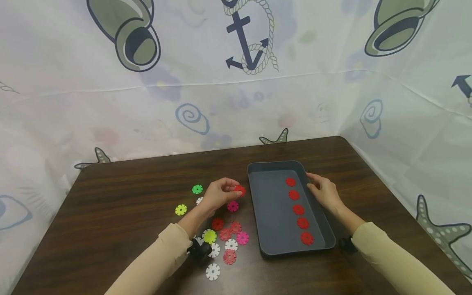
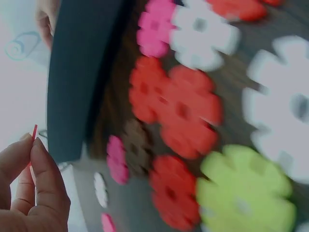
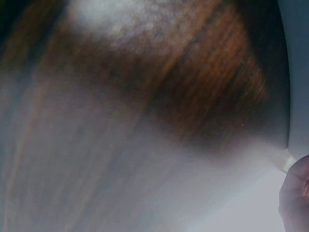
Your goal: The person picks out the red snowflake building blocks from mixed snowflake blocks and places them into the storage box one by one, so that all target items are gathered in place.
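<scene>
In the head view, the left hand pinches a red notched disc between thumb and fingers, just left of the gray tray. The right hand touches the tray's right rim; whether its fingers grip that rim I cannot tell. Five red discs lie in a column along the tray's right half. Left of the tray, loose discs in white, pink, red, yellow-green and green are scattered on the brown wood-grain counter. A nautical-print cloth hangs behind.

In the left wrist view, the pinched disc shows edge-on, above the counter, near the tray's dark outer wall.

In the right wrist view, blurred counter fills most of the frame; the tray's side and part of the right hand show at the right edge.
</scene>
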The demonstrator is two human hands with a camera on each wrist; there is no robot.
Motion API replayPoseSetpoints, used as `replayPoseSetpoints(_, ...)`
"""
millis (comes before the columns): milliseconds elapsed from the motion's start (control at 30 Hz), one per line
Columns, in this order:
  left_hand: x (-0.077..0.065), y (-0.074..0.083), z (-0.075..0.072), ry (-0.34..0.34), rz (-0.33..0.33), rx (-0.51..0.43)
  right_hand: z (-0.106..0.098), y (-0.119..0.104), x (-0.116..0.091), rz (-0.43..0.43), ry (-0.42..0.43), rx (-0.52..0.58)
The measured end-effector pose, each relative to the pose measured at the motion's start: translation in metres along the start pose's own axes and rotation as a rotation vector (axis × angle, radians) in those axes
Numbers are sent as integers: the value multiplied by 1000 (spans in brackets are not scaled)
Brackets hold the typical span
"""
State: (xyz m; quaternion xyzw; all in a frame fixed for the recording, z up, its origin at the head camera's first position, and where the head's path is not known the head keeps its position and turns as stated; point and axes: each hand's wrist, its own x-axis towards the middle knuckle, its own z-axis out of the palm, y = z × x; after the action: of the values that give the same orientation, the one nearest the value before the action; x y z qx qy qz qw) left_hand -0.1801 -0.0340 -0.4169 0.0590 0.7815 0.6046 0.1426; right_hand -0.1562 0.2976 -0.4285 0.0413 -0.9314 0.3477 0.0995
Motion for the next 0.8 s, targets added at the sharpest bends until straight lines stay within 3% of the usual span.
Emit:
replayPoseSetpoints(267, 20, 27, 35, -48, 16, -125, -1, -1, -1, -1, 5, 4)
replayPoseSetpoints(467, 35, 33, 58, -51, 32, -52, 1, 0, 0, 4, -3, 15)
replayPoseSetpoints(800, 57, 35, 81, 3, 106, 49, 0, -1, 0, 15, 6, 17)
